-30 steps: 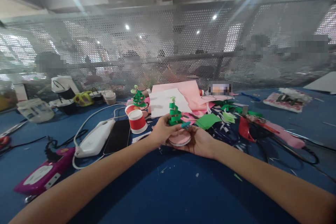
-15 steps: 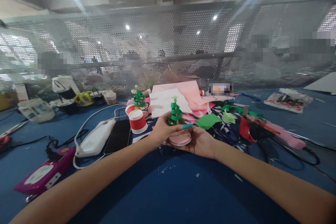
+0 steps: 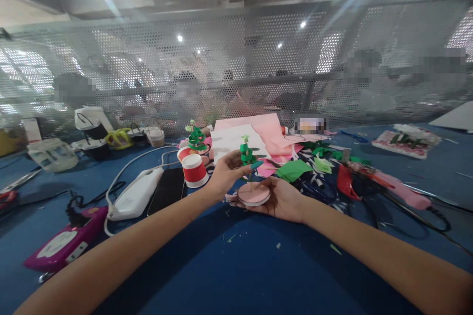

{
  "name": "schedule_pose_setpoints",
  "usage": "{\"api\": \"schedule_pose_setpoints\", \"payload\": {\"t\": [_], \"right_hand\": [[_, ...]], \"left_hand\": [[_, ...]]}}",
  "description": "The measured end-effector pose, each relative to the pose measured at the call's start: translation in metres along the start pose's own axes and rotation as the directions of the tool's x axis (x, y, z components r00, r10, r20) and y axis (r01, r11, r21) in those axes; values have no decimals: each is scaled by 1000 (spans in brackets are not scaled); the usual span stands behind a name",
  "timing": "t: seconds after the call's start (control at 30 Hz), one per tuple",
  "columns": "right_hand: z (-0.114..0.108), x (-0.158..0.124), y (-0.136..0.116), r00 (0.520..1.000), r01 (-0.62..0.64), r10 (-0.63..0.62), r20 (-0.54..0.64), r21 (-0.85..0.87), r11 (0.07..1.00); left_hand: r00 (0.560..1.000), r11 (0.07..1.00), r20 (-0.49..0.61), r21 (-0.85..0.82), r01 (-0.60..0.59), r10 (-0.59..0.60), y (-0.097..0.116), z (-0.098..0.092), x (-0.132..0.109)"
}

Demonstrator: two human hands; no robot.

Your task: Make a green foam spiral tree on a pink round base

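A small craft tree of green paper spirals [image 3: 246, 155] with a pale green top stands upright on a thin stick above a round pink base [image 3: 253, 194]. My left hand [image 3: 229, 173] is closed around the lower part of the green spiral, its blue-nailed thumb crossing in front of the stick. From below and the right, my right hand [image 3: 284, 200] grips the pink base, with its fingertips showing on the far left side. Between the spiral and the base, a length of the stick is bare. Part of the spiral is hidden behind my left fingers.
Red-and-white paper cups [image 3: 194, 171], a black phone [image 3: 167, 191] and a white power bank [image 3: 136, 194] lie to the left, near a purple power strip [image 3: 66, 241]. A second green tree [image 3: 196, 138] stands behind. To the right are green paper [image 3: 293, 171] and a pink glue gun [image 3: 406, 192].
My left hand has risen a little with the lower spiral, which now sits bunched higher, so more bare stick shows above the base. My right hand has stayed in place.
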State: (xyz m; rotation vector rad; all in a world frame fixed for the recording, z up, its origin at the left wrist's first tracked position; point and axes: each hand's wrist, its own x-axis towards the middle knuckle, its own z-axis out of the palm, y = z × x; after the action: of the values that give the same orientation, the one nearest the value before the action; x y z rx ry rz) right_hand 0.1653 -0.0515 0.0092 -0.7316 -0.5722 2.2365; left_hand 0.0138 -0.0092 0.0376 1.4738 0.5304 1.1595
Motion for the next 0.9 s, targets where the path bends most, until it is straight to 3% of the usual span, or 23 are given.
{"api": "schedule_pose_setpoints", "payload": {"t": [0.3, 0.47, 0.73, 0.9], "right_hand": [[4, -3, 1, 999, -4, 8, 52, -63, 998], [8, -5, 1, 1000, 0, 1, 19, -78, 997], [2, -1, 1, 998, -20, 21, 53, -21, 1000], [2, -3, 1, 1000, 5, -5, 15, -14, 1000]], "left_hand": [[994, 1000, -105, -5, -1, 0, 1, 1, 0], [990, 999, -135, 19, 30, -27, 4, 3, -2], [991, 999, -127, 33, 35, -30, 5, 4, -2], [997, 1000, -82, 0, 6, -6, 8, 5, -1]]}}
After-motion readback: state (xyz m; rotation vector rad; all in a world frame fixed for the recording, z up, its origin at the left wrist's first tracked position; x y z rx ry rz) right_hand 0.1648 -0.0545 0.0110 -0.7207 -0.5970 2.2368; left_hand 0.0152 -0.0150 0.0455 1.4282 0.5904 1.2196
